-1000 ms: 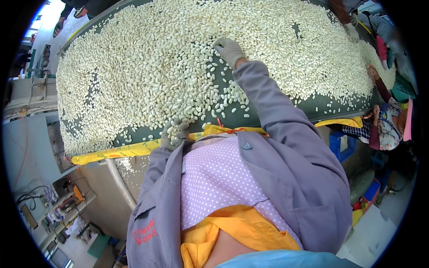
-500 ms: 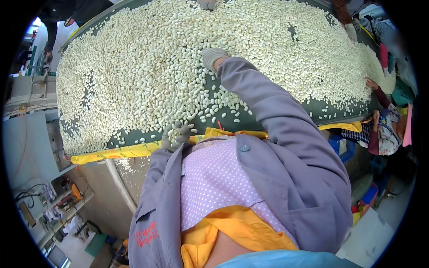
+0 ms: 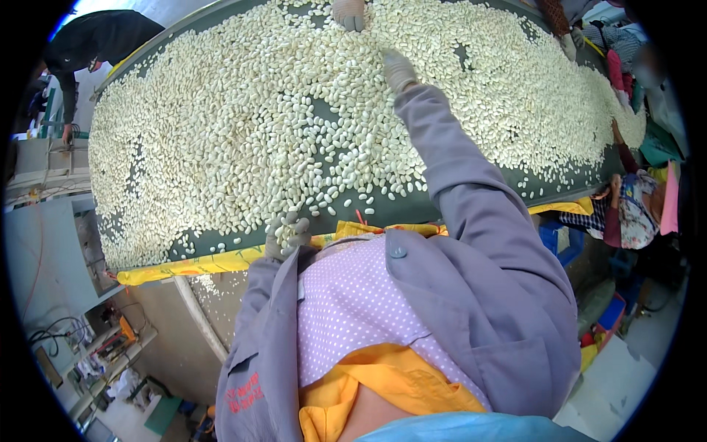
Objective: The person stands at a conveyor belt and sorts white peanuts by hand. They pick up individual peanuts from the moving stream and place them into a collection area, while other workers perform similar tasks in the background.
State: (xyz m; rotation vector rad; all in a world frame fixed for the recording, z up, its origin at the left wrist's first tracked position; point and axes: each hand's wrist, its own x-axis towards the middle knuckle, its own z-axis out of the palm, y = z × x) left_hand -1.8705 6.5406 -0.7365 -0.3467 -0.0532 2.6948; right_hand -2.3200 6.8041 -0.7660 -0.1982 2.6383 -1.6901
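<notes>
White beans (image 3: 213, 132) cover most of a dark green sorting table (image 3: 412, 210). My left hand (image 3: 287, 234), in a grey glove, is curled palm up at the near edge and holds several beans. My right arm stretches far across the table. Its gloved hand (image 3: 400, 70) reaches down onto the beans at the far middle, fingers extended; no held thing shows there, and the fingertips are partly hidden. Just beyond it is another person's gloved hand (image 3: 348, 13), also on the beans.
Yellow cloth (image 3: 199, 265) lines the table's near edge. Other people's hands (image 3: 568, 48) work along the right side. A person in dark clothes (image 3: 99, 37) bends at the far left. Blue stools (image 3: 563, 243) stand at right; spilled beans (image 3: 210, 287) lie below the edge.
My right hand has moved farther away and to the right, leaving a bare green patch among the beans. My left hand stays near the edge with its beans. The opposite hand has come nearer.
</notes>
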